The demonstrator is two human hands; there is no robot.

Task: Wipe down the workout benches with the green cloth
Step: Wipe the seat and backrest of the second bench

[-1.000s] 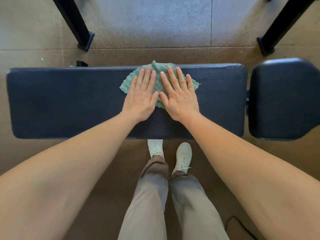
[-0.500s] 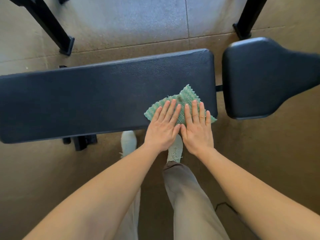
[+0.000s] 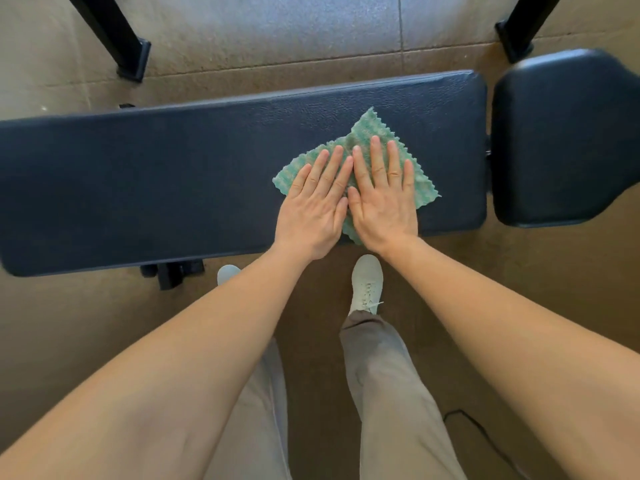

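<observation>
A long black padded bench [image 3: 156,188] runs across the view. The green cloth [image 3: 370,133] lies flat on its right part, near the front edge. My left hand [image 3: 315,206] and my right hand [image 3: 382,199] press down on the cloth side by side, fingers straight and pointing away from me. The hands hide most of the cloth; its far corner and right edge show. A second black pad [image 3: 568,140], the bench's seat, sits just right of the long pad across a narrow gap.
Black metal frame legs stand on the floor at the far left [image 3: 117,39] and far right [image 3: 519,29]. The bench's own foot [image 3: 173,273] shows under its front edge. My two white shoes [image 3: 367,282] stand close to the bench. A thin black cable [image 3: 478,424] lies on the floor.
Both hands slid the cloth from the far middle of the pad to its front right corner, then slightly back onto the pad away from the front edge.
</observation>
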